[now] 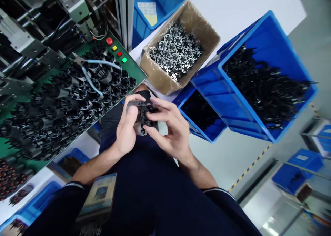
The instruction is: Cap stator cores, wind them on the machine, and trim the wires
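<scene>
Over my lap, my left hand (126, 125) is wrapped around a stack of round metal-and-black motor parts (142, 117). Its thumb lies along the top. My right hand (172, 129) pinches a black plastic piece against the end of the same stack, fingers curled. Both hands touch each other around the part. The lower end of the stack is hidden by my fingers.
A green bench (134, 72) at left carries several black assembled parts and coloured buttons (116, 49), with machinery behind. A cardboard box (160, 79) of silvery stator cores stands ahead. Blue bins (266, 39) of black plastic pieces sit at right, another bin (201, 115) lower down.
</scene>
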`<state>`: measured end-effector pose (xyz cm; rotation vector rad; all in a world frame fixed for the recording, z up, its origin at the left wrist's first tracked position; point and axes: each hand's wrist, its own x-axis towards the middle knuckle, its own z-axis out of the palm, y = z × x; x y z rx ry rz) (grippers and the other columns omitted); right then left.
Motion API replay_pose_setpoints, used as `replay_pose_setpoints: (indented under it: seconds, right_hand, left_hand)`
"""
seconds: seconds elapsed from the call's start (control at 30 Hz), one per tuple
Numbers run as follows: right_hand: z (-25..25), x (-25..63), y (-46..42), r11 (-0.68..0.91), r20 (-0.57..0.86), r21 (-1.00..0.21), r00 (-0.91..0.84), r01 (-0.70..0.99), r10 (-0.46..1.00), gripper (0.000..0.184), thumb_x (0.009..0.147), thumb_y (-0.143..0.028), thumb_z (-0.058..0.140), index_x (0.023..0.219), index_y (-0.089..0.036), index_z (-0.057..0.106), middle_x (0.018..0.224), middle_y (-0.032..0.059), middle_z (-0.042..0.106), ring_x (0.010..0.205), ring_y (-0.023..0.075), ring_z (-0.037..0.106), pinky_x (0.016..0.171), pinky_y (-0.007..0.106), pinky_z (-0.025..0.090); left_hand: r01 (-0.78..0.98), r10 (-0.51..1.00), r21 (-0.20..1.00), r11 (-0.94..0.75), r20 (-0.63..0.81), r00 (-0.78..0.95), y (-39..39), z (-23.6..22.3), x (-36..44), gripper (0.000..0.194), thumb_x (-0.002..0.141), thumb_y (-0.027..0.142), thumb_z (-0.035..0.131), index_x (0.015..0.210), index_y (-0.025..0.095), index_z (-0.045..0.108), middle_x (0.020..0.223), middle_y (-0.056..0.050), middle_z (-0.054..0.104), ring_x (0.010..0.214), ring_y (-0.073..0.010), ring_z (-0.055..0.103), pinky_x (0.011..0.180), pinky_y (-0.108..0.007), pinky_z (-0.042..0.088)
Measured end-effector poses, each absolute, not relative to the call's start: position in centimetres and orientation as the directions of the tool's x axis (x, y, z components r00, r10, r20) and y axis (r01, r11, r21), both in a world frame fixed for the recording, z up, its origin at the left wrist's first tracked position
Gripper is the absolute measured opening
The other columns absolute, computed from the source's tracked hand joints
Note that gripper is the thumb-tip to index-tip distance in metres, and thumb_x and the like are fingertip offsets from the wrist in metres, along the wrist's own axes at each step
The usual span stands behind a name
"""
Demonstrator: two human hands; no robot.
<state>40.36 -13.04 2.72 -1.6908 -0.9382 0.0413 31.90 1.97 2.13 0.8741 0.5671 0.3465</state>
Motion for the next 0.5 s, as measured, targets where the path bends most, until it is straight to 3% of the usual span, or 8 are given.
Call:
replay_pose_setpoints:
  seconds: [0.13, 0.2, 0.27, 0.33, 0.5]
  right_hand:
    - [2.6, 40.3, -13.3, 0.027, 0.439, -0.870, 0.746, 0.493, 0.501, 0.036, 0.104, -0.033, 0.100, 0.139, -0.038, 0.090, 0.146, 0.0065, 0.087, 0.135, 0.0333, 0.088, 0.119, 0.058, 0.076]
    - [2.3, 40.3, -13.0, 0.045, 0.464, -0.864, 0.757, 0.502, 0.461, 0.041, 0.105, -0.039, 0.100, 0.144, -0.043, 0.090, 0.147, 0.0051, 0.086, 0.135, 0.0335, 0.088, 0.118, 0.060, 0.077]
    - [1.9, 40.4, -12.6, 0.065, 0.492, -0.850, 0.744, 0.523, 0.453, 0.045, 0.105, -0.044, 0.100, 0.149, -0.047, 0.089, 0.146, 0.0037, 0.085, 0.132, 0.0330, 0.089, 0.113, 0.059, 0.079]
    - [1.7, 40.3, -12.3, 0.087, 0.505, -0.844, 0.728, 0.529, 0.464, 0.045, 0.107, -0.043, 0.097, 0.151, -0.047, 0.089, 0.145, 0.0040, 0.085, 0.132, 0.0324, 0.089, 0.109, 0.057, 0.080]
    - [2.1, 39.6, -12.7, 0.059, 0.461, -0.865, 0.744, 0.498, 0.484, 0.041, 0.105, -0.034, 0.095, 0.146, -0.041, 0.092, 0.139, 0.0078, 0.085, 0.128, 0.0304, 0.088, 0.104, 0.052, 0.082]
  left_hand:
    - [-0.087, 0.433, 0.785, 0.613, -0.242, 0.868, 1.6, 2.4, 32.0, 0.051, 0.119, 0.077, 0.066, 0.121, 0.029, 0.080, 0.099, -0.002, 0.070, 0.074, -0.0171, 0.066, 0.067, -0.032, 0.064]
    - [-0.090, 0.406, 0.772, 0.629, -0.228, 0.885, 1.3, 2.8, 32.2, 0.044, 0.118, 0.074, 0.071, 0.124, 0.031, 0.081, 0.105, -0.003, 0.075, 0.082, -0.0194, 0.072, 0.074, -0.034, 0.069]
    - [-0.101, 0.422, 0.791, 0.604, -0.209, 0.882, 1.2, 3.0, 32.2, 0.043, 0.115, 0.074, 0.075, 0.129, 0.034, 0.083, 0.120, -0.005, 0.079, 0.111, -0.0262, 0.080, 0.092, -0.039, 0.074]
    - [-0.104, 0.440, 0.821, 0.562, -0.190, 0.878, 1.1, 3.2, 32.1, 0.045, 0.114, 0.076, 0.076, 0.135, 0.037, 0.083, 0.129, -0.006, 0.080, 0.130, -0.0312, 0.079, 0.099, -0.042, 0.075]
    - [-0.108, 0.401, 0.891, 0.441, -0.088, 0.912, 1.6, 2.3, 31.1, 0.037, 0.121, 0.066, 0.066, 0.145, 0.043, 0.083, 0.136, -0.004, 0.079, 0.120, -0.0268, 0.079, 0.105, -0.042, 0.070]
